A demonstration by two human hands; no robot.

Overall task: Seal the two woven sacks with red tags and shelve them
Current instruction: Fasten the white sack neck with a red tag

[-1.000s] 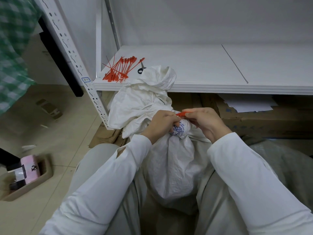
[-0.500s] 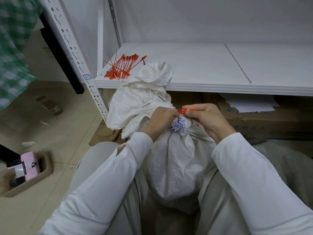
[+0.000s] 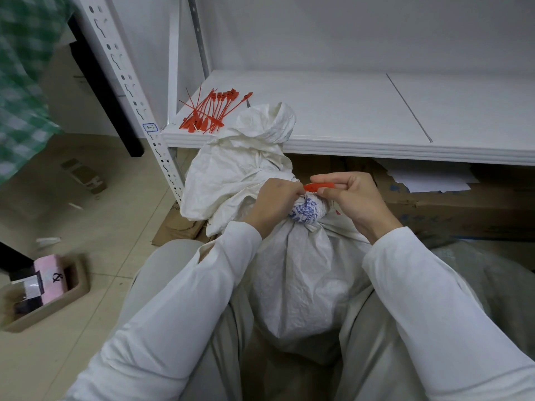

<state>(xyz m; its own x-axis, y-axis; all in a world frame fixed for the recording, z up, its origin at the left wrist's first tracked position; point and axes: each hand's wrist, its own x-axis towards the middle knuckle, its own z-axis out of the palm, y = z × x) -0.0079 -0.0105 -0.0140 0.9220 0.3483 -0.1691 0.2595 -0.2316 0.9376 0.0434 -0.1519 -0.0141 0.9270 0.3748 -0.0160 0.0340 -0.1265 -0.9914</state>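
Observation:
A white woven sack (image 3: 301, 273) stands between my knees, its neck bunched into a knob with blue print. My left hand (image 3: 272, 204) grips that bunched neck from the left. My right hand (image 3: 353, 198) pinches a red tag (image 3: 320, 186) just above the neck. A second white sack (image 3: 240, 169) leans against the shelf edge behind the first, its top gathered loosely. A pile of red tags (image 3: 211, 112) lies on the left end of the white shelf (image 3: 362, 111).
A perforated shelf post (image 3: 136, 91) rises at the left. Flattened cardboard boxes (image 3: 451, 209) and papers lie under the shelf. A small tray (image 3: 43, 293) with a pink box sits on the tiled floor at the left. Green checked cloth hangs at far left.
My right hand has lifted the red tag slightly above the bunched neck. The left hand keeps its grip on the neck.

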